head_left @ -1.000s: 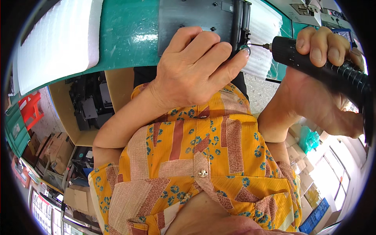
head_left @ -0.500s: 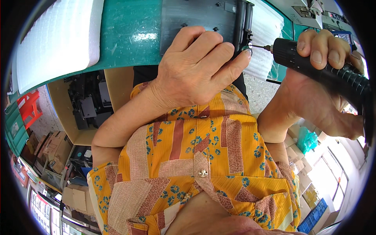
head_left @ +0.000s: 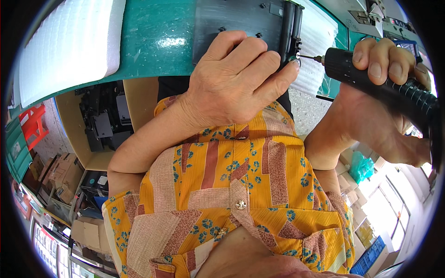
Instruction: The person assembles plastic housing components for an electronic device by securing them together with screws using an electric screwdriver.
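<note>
A flat black plastic panel (head_left: 236, 21) with a rounded bar along its right edge lies at the near edge of the green table. My left hand (head_left: 236, 78) rests over its near right corner, fingers bent. The fingertips press by a small round part (head_left: 293, 59) at the end of the bar; what they pinch there is mostly hidden. In my right hand (head_left: 380, 88) is a black electric screwdriver (head_left: 366, 76), held level with my fingers wrapped round its body. Its thin bit points left and its tip meets the bar's end beside my left fingertips.
White foam sheets lie on the green table (head_left: 157, 41), one at the left (head_left: 74, 46) and one under the panel's right side (head_left: 317, 41). Below the table edge stands a cardboard box (head_left: 141, 95) holding black plastic parts (head_left: 104, 123). Metal equipment (head_left: 366, 18) stands at the far right.
The panel and my left hand sit slightly farther right in the picture. Both hands keep their holds, and the bit stays at the bar's end.
</note>
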{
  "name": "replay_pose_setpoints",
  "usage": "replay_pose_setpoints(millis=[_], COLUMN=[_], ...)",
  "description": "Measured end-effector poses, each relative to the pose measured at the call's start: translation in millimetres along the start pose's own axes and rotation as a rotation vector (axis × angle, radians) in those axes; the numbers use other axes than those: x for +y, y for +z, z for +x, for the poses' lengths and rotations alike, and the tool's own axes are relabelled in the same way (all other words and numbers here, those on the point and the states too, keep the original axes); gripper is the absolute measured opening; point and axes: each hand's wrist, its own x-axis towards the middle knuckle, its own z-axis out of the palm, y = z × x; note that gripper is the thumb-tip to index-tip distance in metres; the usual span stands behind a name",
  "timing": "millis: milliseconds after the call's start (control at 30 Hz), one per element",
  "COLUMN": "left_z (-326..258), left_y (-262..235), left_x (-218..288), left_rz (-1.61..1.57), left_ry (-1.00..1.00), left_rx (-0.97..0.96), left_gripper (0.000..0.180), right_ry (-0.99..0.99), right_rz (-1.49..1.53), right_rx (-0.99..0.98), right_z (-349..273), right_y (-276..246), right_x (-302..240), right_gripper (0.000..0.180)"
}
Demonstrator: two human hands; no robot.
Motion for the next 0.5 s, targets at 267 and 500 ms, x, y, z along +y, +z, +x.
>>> replay_pose_setpoints(millis=[267, 500], left_z=[-1, -1], left_y=[2, 3], left_x=[1, 0], left_rz=[0.01, 0.016], left_ry=[0.003, 0.011], left_rx=[0.025, 0.028], left_gripper=[0.041, 0.044], right_ry=[-0.021, -0.03], right_rz=[-0.031, -0.06], right_rx=[-0.026, -0.054], right_z=[2, 8], right_y=[5, 17], right_x=[6, 9], right_gripper=[0.099, 0.101])
